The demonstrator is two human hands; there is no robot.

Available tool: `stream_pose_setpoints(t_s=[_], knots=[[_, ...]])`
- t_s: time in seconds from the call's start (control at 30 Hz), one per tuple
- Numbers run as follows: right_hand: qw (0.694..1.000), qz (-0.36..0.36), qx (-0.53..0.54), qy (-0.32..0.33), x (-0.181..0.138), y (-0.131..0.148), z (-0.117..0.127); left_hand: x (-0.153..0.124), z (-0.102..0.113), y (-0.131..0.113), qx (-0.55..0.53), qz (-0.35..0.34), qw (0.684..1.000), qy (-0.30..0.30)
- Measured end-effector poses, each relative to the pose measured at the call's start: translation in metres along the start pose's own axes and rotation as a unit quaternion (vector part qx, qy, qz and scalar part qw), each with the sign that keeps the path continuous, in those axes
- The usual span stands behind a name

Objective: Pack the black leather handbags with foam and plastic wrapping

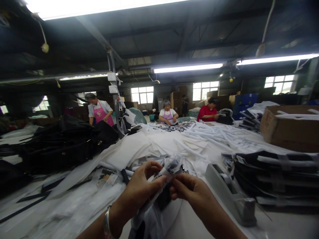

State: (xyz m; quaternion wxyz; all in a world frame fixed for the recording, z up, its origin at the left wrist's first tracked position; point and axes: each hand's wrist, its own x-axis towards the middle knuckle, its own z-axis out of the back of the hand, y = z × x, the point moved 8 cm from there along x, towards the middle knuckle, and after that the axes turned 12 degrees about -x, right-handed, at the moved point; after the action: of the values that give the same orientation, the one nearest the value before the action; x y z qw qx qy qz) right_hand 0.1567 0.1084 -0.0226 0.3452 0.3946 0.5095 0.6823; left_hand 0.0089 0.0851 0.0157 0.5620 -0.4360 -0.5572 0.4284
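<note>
Both hands meet in the middle of the head view, over a bundle of clear plastic wrap and white and dark material (171,162). My left hand (143,184), with a silver bracelet at the wrist, is closed on the wrapped bundle with thumb and fingers. My right hand (189,187) pinches the bundle's near right side; a small pale piece shows between the two hands. Dark and white material hangs below them. What exactly lies inside the wrap is blurred. A grey tape dispenser (230,196) stands just right of my right hand.
White sheets (139,146) and loose strips cover the table ahead. Black bags (62,142) are heaped at left. Wrapped black bundles (274,179) and a cardboard box (289,129) stand at right. Several people (166,114) work beyond the table, near a post (114,96).
</note>
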Motion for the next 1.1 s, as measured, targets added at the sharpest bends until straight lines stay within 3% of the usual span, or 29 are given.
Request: stream_pose_setpoints(t_s=[0.43, 0.8, 1.1], knots=[[0.997, 0.057, 0.043, -0.039, 0.003, -0.001, -0.003, 0.0, -0.012, 0.013, -0.097, 0.074, 0.991, 0.057], [0.99, 0.06, -0.095, -0.087, 0.009, 0.007, -0.004, 0.002, -0.001, 0.014, -0.06, 0.078, 0.994, 0.038], [0.982, 0.08, -0.128, -0.109, 0.007, 0.018, -0.002, -0.001, 0.001, 0.013, -0.052, 0.101, 0.993, 0.034]])
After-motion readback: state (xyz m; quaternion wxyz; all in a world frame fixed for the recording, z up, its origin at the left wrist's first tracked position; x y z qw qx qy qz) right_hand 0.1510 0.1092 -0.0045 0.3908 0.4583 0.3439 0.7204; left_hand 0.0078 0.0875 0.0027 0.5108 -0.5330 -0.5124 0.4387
